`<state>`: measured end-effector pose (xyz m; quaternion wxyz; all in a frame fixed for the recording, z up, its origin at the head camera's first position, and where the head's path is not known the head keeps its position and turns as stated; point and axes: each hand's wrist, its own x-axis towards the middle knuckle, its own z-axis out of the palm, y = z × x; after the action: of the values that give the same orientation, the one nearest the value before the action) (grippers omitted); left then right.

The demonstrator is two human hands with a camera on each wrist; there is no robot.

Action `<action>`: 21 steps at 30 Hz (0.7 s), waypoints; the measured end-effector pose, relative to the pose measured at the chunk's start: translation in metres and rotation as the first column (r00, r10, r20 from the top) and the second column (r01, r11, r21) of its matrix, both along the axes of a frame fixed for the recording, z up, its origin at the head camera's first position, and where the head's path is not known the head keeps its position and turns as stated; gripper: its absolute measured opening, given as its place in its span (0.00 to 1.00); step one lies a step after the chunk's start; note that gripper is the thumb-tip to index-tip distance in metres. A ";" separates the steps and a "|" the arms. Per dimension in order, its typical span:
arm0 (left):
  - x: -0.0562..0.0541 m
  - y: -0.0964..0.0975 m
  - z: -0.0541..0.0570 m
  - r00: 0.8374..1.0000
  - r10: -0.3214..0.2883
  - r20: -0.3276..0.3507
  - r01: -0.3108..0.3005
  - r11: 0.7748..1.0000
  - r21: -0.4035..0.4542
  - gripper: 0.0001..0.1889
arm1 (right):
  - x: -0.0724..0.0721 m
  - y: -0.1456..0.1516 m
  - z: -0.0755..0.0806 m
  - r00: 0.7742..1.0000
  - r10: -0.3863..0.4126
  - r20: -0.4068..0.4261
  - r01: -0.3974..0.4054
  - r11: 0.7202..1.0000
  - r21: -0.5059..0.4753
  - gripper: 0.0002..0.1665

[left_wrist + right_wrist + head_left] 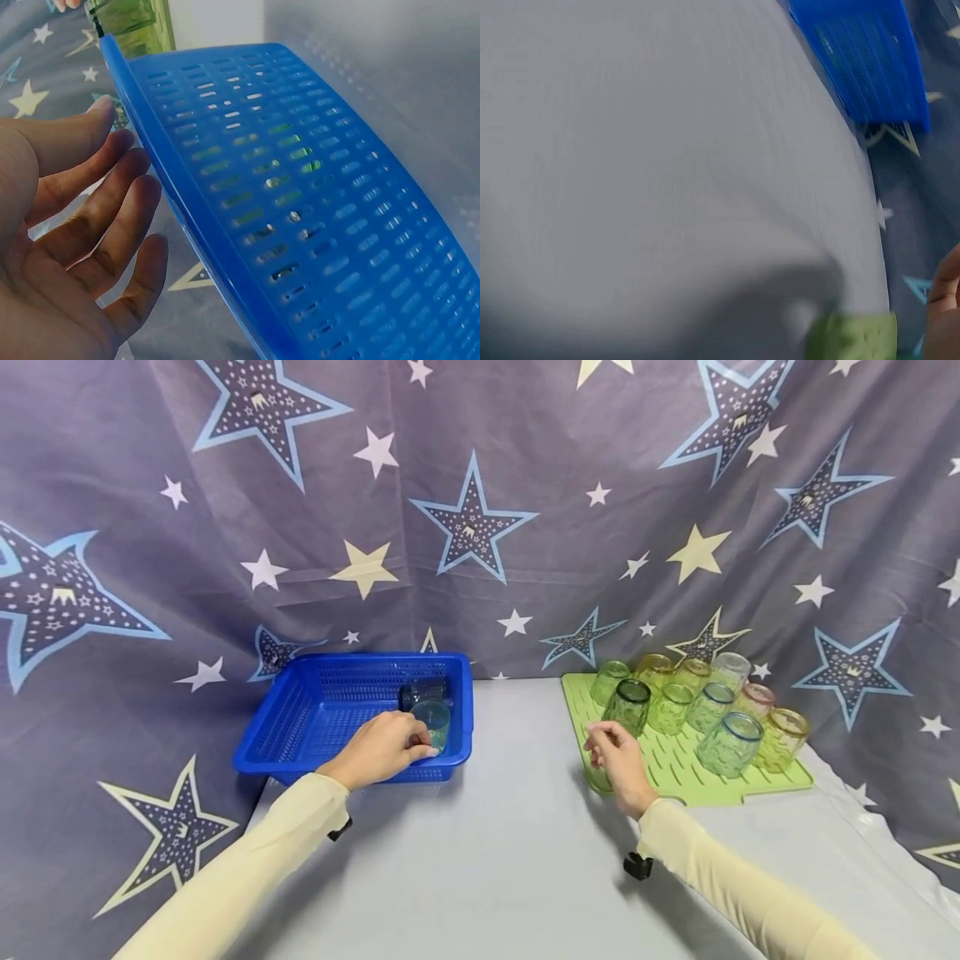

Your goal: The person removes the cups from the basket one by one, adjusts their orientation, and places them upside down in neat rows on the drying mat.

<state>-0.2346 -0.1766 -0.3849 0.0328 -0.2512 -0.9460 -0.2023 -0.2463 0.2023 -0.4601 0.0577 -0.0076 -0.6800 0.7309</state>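
Observation:
My left hand (384,747) reaches over the front rim of a blue plastic basket (258,722). Its fingertips overlap a teal glass (435,720) in the head view. The left wrist view shows those fingers loosely bent beside the basket rim, with nothing between thumb and fingers. Behind the teal glass, a dark glass (422,692) lies on its side in the basket. My right hand (621,768), fingers loosely curled and holding nothing, hovers at the left front of a green drying mat (690,785). Nearest to it stands a dark green glass (628,706).
Several other glasses crowd the mat, among them a blue-rimmed one (729,747) at the front and an amber-rimmed one (783,739) at the right. A white tabletop (517,827) spans between basket and mat. A star-patterned curtain (525,485) hangs behind.

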 end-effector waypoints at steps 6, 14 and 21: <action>0.001 -0.008 0.002 1.000 0.015 -0.004 -0.015 1.000 -0.016 0.04 | 0.002 -0.037 -0.008 0.991 0.123 0.060 -0.125 0.992 0.030 0.16; -0.003 -0.019 0.004 0.998 0.037 -0.041 -0.039 0.999 -0.028 0.04 | 0.009 -0.083 -0.011 0.941 0.319 0.111 -0.329 0.940 0.087 0.22; -0.007 -0.025 0.005 0.998 0.045 -0.038 -0.046 0.998 -0.046 0.05 | 0.015 -0.119 -0.009 0.891 0.431 0.143 -0.444 0.892 0.083 0.26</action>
<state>-0.2413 -0.2018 -0.3803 0.0489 -0.2339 -0.9552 -0.1747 -0.2316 0.0834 -0.4688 -0.1493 0.1049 -0.7069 0.6834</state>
